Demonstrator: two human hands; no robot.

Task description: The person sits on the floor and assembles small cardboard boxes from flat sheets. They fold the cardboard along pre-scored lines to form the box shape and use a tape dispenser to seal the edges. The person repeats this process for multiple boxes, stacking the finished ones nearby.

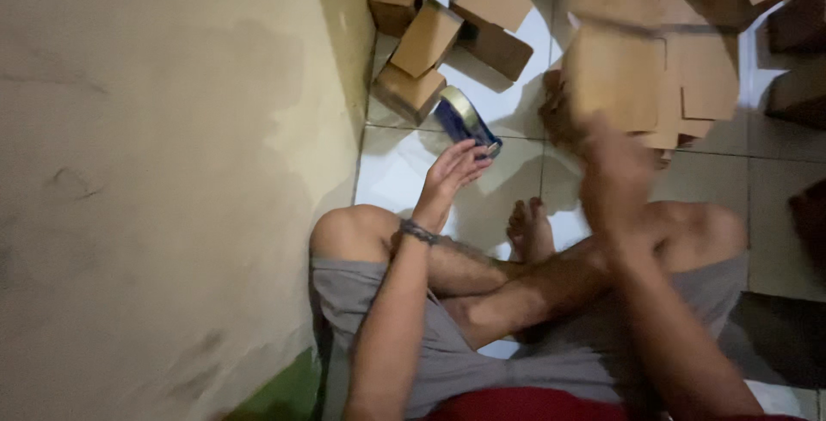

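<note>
Beside brown boxes (pixel 428 38) (stacked): blue dispenser (pixel 465 120)

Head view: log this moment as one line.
left hand: reaching, fingertips at tape dispenser | right hand: blurred, at flat cardboard | small boxes on tiled floor | seated cross-legged

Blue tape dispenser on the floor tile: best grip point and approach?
Grip the blue tape dispenser by its blue body, below the tape roll, probably from the near side, where the left hand already reaches its lower end. Small boxes crowd its far-left side; the blurred right hand is elsewhere.
</note>
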